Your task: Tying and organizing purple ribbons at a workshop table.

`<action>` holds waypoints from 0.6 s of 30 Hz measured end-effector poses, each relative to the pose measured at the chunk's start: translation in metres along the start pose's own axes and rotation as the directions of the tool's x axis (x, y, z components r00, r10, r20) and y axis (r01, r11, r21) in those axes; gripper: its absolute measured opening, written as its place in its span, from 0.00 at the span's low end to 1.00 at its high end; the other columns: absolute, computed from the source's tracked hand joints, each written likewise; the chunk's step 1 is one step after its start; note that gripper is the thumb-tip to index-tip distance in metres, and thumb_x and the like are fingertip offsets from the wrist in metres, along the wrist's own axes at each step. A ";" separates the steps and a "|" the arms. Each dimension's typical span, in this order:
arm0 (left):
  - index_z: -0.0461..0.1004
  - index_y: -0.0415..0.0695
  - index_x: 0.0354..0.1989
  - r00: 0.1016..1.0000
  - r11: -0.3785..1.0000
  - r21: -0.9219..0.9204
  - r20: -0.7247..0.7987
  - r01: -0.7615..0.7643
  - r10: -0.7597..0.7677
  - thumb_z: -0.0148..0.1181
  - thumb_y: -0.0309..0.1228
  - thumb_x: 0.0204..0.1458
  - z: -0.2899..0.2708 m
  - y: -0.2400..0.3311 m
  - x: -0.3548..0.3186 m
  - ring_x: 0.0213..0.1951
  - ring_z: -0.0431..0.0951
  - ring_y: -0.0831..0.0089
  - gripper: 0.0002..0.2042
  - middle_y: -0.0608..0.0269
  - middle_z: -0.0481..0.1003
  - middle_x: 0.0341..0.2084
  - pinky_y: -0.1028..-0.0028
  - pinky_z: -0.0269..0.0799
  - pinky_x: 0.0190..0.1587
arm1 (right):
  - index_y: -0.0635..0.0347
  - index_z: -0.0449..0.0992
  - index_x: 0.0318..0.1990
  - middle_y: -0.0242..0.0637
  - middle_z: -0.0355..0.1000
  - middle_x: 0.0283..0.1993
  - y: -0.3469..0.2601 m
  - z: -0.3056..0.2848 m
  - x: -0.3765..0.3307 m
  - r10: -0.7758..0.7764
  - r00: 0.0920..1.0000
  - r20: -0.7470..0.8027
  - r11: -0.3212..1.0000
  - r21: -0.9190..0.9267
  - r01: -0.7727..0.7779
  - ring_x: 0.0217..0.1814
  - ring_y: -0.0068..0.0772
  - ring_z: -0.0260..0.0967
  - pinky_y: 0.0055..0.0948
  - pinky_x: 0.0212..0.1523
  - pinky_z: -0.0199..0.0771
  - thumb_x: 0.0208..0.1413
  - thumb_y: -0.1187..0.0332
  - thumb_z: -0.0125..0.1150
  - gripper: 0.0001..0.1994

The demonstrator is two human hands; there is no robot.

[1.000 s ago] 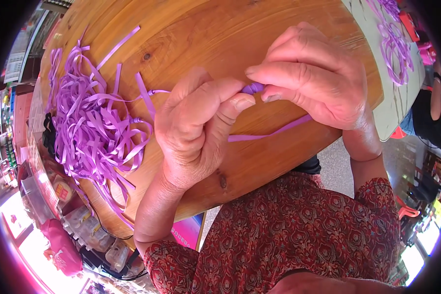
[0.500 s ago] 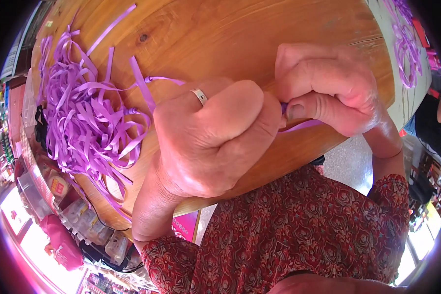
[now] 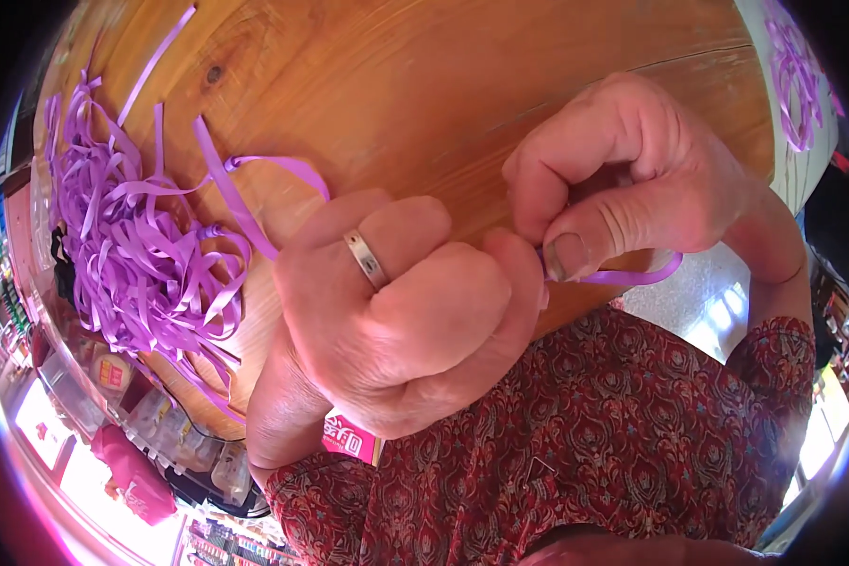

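Note:
Both hands meet over the front edge of the wooden table and pinch a narrow purple ribbon (image 3: 640, 276). My left hand (image 3: 401, 316), with a ring on one finger, is closed with its fingers folded; its fingertips press against the spot my right hand grips. My right hand (image 3: 632, 174) pinches the ribbon between thumb and forefinger. A loop of the ribbon curves out to the right beneath that thumb. The part between the fingertips is mostly hidden. Left of my hands lies a tangled heap of purple ribbons (image 3: 146, 250), some with small knots.
The wooden table (image 3: 424, 104) spreads beyond my hands. At the far right, more purple ribbons (image 3: 795, 90) lie on a pale surface. Clear plastic packages (image 3: 174, 429) and a pink bag (image 3: 132, 476) are at the lower left. A pink printed card (image 3: 351, 439) shows beside my left forearm.
The view has shifted, so the heap appears farther left. My left hand sits lower, and my right fingers have changed their pose. The ribbon right of my thumb now bends into a visible curve.

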State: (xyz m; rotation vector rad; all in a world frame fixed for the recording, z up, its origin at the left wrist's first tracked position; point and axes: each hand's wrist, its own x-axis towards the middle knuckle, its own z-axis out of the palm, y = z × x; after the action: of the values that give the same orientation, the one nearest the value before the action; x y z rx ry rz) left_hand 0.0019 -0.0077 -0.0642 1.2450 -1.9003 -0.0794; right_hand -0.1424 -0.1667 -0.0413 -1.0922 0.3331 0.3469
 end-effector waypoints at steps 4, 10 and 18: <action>0.76 0.35 0.27 0.990 0.996 -0.039 0.118 0.080 -0.075 0.66 0.25 0.21 -0.009 0.004 -0.003 0.17 0.64 0.70 0.17 0.66 0.60 0.17 0.73 0.53 0.15 | 0.71 0.74 0.26 0.34 0.70 0.23 -0.006 0.005 -0.002 -0.020 1.000 0.002 0.998 -0.060 0.020 0.22 0.17 0.65 0.18 0.20 0.59 0.48 0.77 0.64 0.06; 0.76 0.36 0.30 0.980 0.949 0.243 -0.028 0.200 -0.199 0.68 0.25 0.36 -0.003 0.001 0.008 0.20 0.67 0.70 0.11 0.63 0.67 0.18 0.74 0.61 0.21 | 0.71 0.75 0.35 0.37 0.74 0.27 -0.007 0.001 -0.001 -0.051 0.987 -0.155 0.996 -0.076 0.040 0.29 0.21 0.71 0.18 0.29 0.68 0.53 0.70 0.61 0.09; 0.77 0.39 0.33 0.917 0.934 -0.153 -0.193 0.324 -0.350 0.69 0.24 0.38 -0.001 -0.007 0.012 0.20 0.66 0.75 0.12 0.64 0.73 0.21 0.78 0.62 0.21 | 0.70 0.75 0.36 0.36 0.74 0.29 -0.005 -0.019 -0.004 -0.229 0.967 -0.109 0.955 -0.215 0.202 0.27 0.21 0.69 0.20 0.30 0.69 0.58 0.65 0.56 0.13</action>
State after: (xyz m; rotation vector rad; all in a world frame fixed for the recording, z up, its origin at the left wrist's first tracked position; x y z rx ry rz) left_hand 0.0059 -0.0195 -0.0595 1.4274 -1.4586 -0.2259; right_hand -0.1452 -0.1859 -0.0435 -1.3431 0.2970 0.1135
